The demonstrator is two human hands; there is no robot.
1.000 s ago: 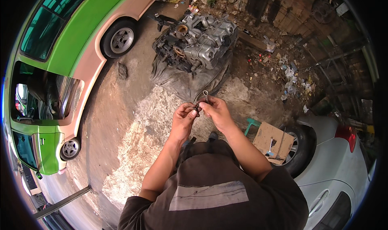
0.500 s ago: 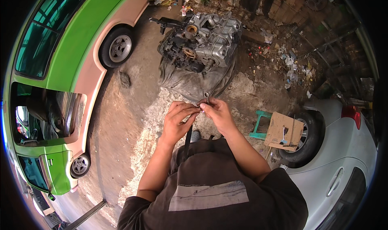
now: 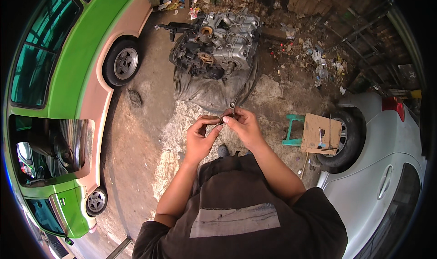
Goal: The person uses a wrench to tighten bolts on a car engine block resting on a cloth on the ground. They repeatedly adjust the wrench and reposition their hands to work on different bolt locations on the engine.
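My left hand (image 3: 200, 138) pinches a small dark part (image 3: 221, 121) between thumb and fingers; its exact shape is too small to tell. My right hand (image 3: 244, 129) grips a metal wrench (image 3: 232, 105) whose ring end stands up above the fingers, and its thumb meets the small part at my left fingertips. Both hands are held together above the stained concrete, in front of my dark shirt. Beyond them a greasy silver-and-black engine (image 3: 234, 38) rests on a crumpled grey tarp (image 3: 200, 94).
A green and pink van (image 3: 73, 81) lines the left side. At right, a green stool (image 3: 289, 129) stands beside a cardboard piece (image 3: 312, 131) with tools, near a silver car (image 3: 368, 195). Scattered litter (image 3: 321, 63) and leaning metal bars (image 3: 368, 45) lie at the back right.
My left fingers have shifted on the small part, curling over it and then opening slightly to show the thumb. The whole view has turned a little, moving the engine up in the picture.
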